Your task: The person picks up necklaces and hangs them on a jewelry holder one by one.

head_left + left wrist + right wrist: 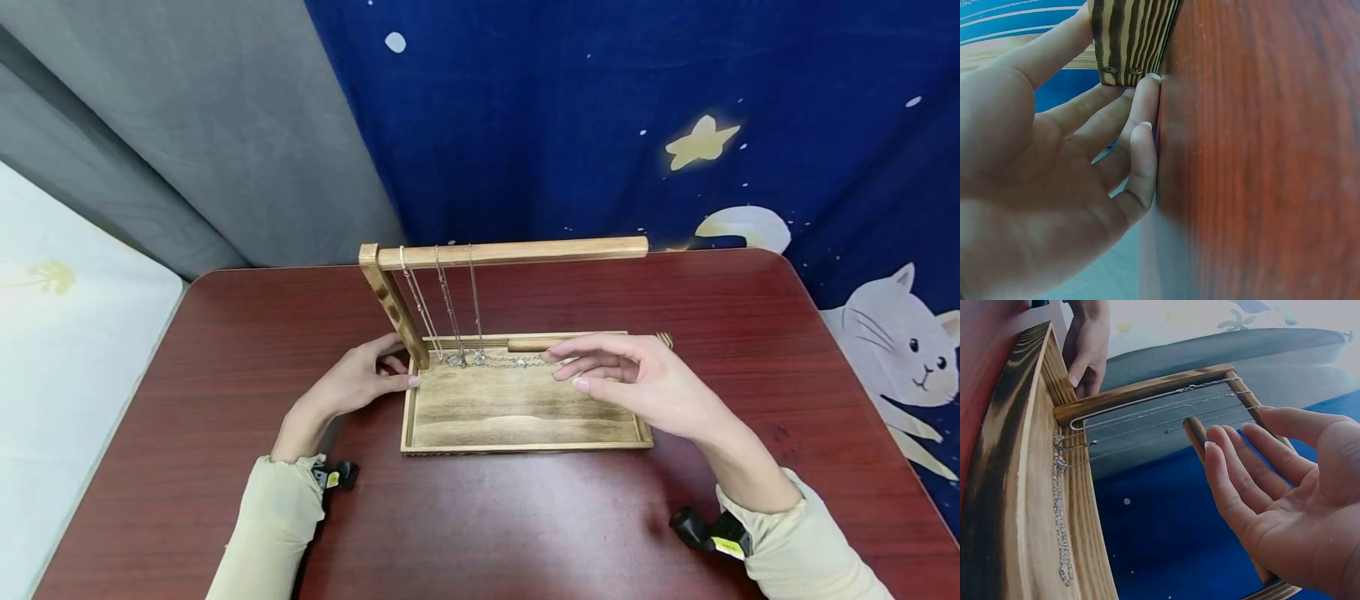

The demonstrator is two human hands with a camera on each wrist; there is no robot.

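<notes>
A wooden necklace stand (525, 250) has an upright post at its left and a tray (487, 429) as its base. Several thin chain necklaces (1147, 417) hang from the top bar, their pendants (480, 357) reaching the tray's back. Another silver chain (1062, 531) lies along the tray floor. My left hand (356, 379) holds the tray's left end beside the post, thumb on the rim; in the left wrist view its fingers lie against the striped wooden end (1129, 44). My right hand (660, 383) hovers over the tray's right side, fingers loosely bent, holding nothing.
A shorter wooden rod (1194, 431) sticks out at a lower level behind the tray. The stand rests on a dark red table (510, 525). Behind the table hang a grey curtain (210, 125) and a blue curtain (525, 125) with stars and a cat.
</notes>
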